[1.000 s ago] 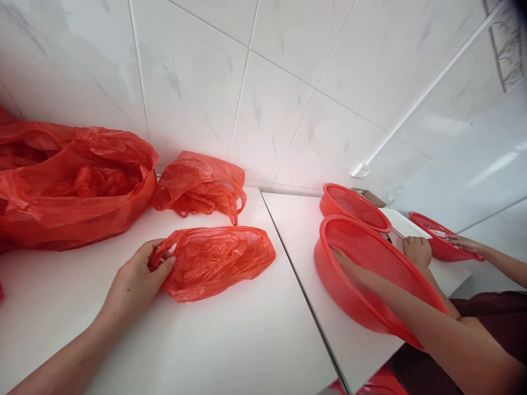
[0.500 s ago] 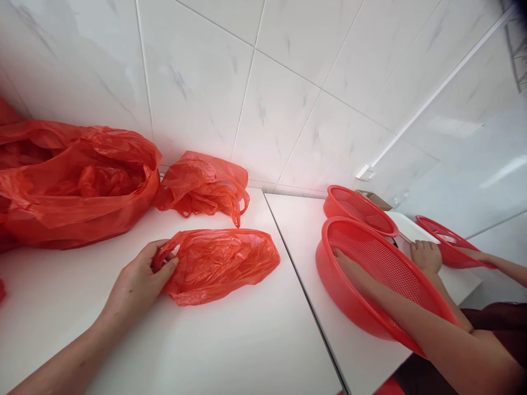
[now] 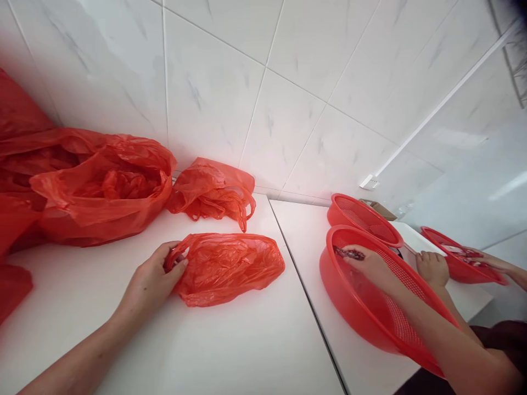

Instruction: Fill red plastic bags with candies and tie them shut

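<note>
A thin red plastic bag point(image 3: 233, 269) with a looped handle end is gripped at that end between the thumb and curled fingers of the left hand point(image 3: 153, 278); how the right hand is held cannot be told. The bag is laid just right of the left hand, on a white tabletop point(image 3: 206, 351). Beyond the hand, a crumpled translucent red bag with loop handles point(image 3: 212, 186) is set near the white tiled wall point(image 3: 214, 88). Beyond it to the left, a large red plastic bag filled with crumpled plastic point(image 3: 102, 219) is seen. Well to its right, dark speckled matter point(image 3: 354, 254) is held by a co-worker's hand point(image 3: 374, 270) inside a round red perforated plastic colander point(image 3: 349, 315).
</note>
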Demonstrator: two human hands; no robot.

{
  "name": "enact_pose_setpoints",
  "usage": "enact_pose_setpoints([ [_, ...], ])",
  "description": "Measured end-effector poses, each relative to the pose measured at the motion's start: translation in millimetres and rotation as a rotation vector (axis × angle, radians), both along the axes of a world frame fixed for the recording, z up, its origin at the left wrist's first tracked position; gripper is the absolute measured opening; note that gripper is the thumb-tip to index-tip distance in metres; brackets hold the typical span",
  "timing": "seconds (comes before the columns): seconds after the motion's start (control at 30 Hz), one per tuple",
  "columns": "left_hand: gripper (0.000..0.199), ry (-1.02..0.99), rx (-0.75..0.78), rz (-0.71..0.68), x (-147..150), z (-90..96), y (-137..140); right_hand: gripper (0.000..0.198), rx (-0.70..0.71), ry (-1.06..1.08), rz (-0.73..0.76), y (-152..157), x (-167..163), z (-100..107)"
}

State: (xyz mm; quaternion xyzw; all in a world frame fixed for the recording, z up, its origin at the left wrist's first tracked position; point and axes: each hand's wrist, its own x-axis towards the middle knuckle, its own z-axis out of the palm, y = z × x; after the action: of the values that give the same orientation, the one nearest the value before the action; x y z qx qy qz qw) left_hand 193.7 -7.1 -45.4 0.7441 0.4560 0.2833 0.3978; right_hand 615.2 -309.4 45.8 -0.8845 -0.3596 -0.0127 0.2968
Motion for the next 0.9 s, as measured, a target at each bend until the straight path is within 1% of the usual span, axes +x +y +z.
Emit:
enact_pose_setpoints([
  [0.03, 0.033, -0.008, -0.006, -0.002, 0, -0.4, 0, 0.031, -0.021, 0.042, 0.034, 13, -14, 2],
  [0.07, 0.033, -0.016, -0.011, -0.004, -1, -0.6, 0, 0.031, -0.012, 0.061, 0.023, 23, -26, 7],
  [0.13, 0.033, -0.031, -0.014, -0.010, -1, -0.5, -1, 0.032, 0.003, 0.055, 0.009, 39, -44, 25],
  [0.23, 0.035, -0.045, -0.010, -0.029, -1, 0.4, -2, 0.030, 0.039, -0.005, 0.018, 56, -58, 54],
  [0.3, 0.035, -0.052, -0.016, -0.036, -1, 1.0, -3, 0.030, 0.075, -0.052, 0.030, 67, -64, 68],
  [0.43, 0.035, -0.062, -0.022, -0.035, 0, 1.1, -3, 0.032, 0.141, -0.065, 0.058, 91, -78, 85],
  [0.6, 0.032, -0.067, -0.031, -0.045, 1, -0.5, -2, 0.028, 0.213, 0.020, 0.213, 127, -110, 99],
  [0.67, 0.032, -0.067, -0.025, -0.043, 1, -0.8, -2, 0.025, 0.226, 0.054, 0.280, 143, -129, 97],
  [0.73, 0.031, -0.073, -0.020, -0.047, 1, -0.8, -2, 0.025, 0.229, 0.161, 0.366, 160, -150, 86],
  [0.8, 0.031, -0.076, -0.019, -0.050, 1, -0.7, -3, 0.026, 0.239, 0.294, 0.463, 177, -171, 66],
  [0.9, 0.032, -0.064, -0.012, -0.040, 1, -0.6, -3, 0.024, 0.243, 0.399, 0.581, 197, -198, 25],
])
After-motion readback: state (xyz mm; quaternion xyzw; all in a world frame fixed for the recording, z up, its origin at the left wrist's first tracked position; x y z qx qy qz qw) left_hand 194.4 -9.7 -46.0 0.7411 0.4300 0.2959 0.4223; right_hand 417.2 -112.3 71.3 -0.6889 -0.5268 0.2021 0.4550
